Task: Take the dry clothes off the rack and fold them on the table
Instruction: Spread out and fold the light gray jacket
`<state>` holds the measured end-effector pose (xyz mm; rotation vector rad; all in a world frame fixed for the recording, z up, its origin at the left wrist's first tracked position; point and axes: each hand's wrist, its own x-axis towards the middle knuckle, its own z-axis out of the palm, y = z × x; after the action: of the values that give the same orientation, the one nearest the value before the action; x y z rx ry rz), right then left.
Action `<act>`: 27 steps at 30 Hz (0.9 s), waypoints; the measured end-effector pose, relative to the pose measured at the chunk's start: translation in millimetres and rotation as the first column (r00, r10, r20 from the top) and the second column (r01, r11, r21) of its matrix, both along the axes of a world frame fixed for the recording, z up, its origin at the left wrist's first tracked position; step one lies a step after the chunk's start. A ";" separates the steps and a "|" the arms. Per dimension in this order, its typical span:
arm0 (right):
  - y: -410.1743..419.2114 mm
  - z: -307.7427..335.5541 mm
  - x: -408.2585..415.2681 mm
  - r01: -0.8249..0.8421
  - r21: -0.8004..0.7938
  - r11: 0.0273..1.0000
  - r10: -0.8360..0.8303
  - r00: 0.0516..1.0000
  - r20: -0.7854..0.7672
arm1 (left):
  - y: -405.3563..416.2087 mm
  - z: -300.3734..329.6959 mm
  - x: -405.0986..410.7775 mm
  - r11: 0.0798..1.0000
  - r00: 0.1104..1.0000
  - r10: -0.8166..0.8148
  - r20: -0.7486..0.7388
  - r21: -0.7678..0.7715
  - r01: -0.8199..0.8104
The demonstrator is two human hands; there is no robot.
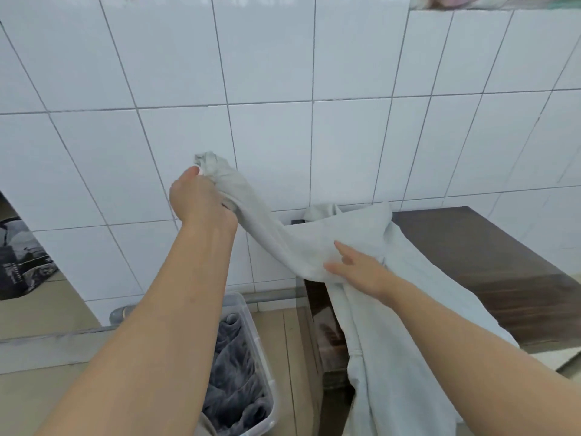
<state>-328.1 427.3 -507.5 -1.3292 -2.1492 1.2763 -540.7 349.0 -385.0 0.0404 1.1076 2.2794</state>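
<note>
A pale grey hooded garment [405, 287] lies across the left end of the dark wooden table [490, 247], its lower part hanging over the front edge. My left hand [201, 196] grips the end of one sleeve and holds it stretched up and to the left, off the table, in front of the tiled wall. My right hand [358, 269] rests flat with straight fingers on the garment where the sleeve meets the body. No rack is in view.
A clear plastic bin [251, 322] with dark grey clothes stands on the floor left of the table, below my left arm. White tiled wall [283, 58] lies straight ahead. A dark bag [22, 259] sits at the far left. Bundled fabric [456, 0] lies on the ledge above.
</note>
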 end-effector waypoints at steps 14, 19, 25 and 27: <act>5.1 42.2 192.8 0.184 -0.580 0.793 -0.372 0.901 -0.223 | 14.4 -69.9 226.5 0.060 -0.469 -0.800 -0.375 -0.826 0.560; -20.9 -5.5 185.5 0.265 -0.298 0.917 -0.248 0.964 0.095 | 27.6 -112.3 204.6 0.484 -0.147 -0.827 -0.542 -0.821 0.305; -17.5 -15.5 147.9 0.324 -0.020 0.946 -0.323 0.945 0.048 | 50.3 -125.6 133.0 0.590 0.387 -0.684 -0.618 -0.781 -0.205; -13.7 -14.2 135.1 0.284 0.037 0.958 -0.286 0.955 0.077 | 59.8 -135.8 114.6 0.477 0.521 -0.757 -0.395 -0.879 0.026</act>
<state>-193.0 413.7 -521.6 -1.6360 -1.9271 1.0931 -426.1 408.8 -520.7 0.9222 2.1748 1.0129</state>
